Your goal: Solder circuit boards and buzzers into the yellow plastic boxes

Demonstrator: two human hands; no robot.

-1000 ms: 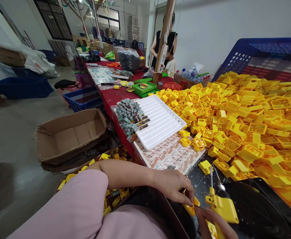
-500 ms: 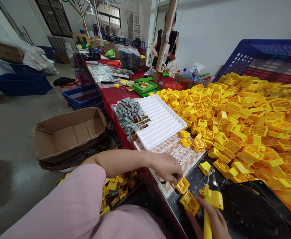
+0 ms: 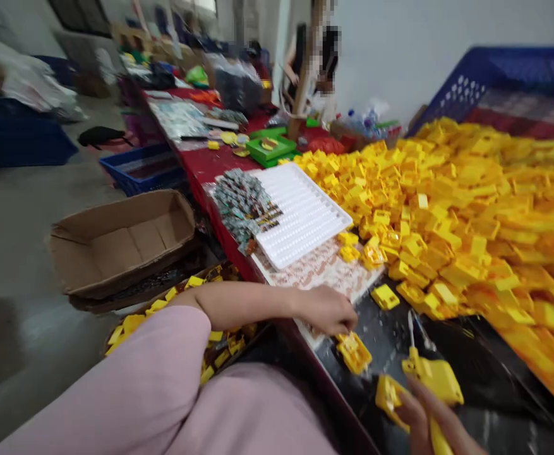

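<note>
Head view: left hand [image 3: 326,309] curls at one open-faced housing [image 3: 355,354] by the near edge of the surface [image 3: 376,333], pinch impossible to tell; right hand [image 3: 451,420] grips a yellow tool [image 3: 440,379], a second housing [image 3: 386,395] at its fingers; both appear unfinished, with a large heap [image 3: 470,221] left toward the right edge.

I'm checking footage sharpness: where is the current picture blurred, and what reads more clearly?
Head view, right side: the heap of yellow casings looks smeared and the right hand soft; head view, background: the dark bag is blurred; head view, middle: the white tray is noticeably clearer.
</note>
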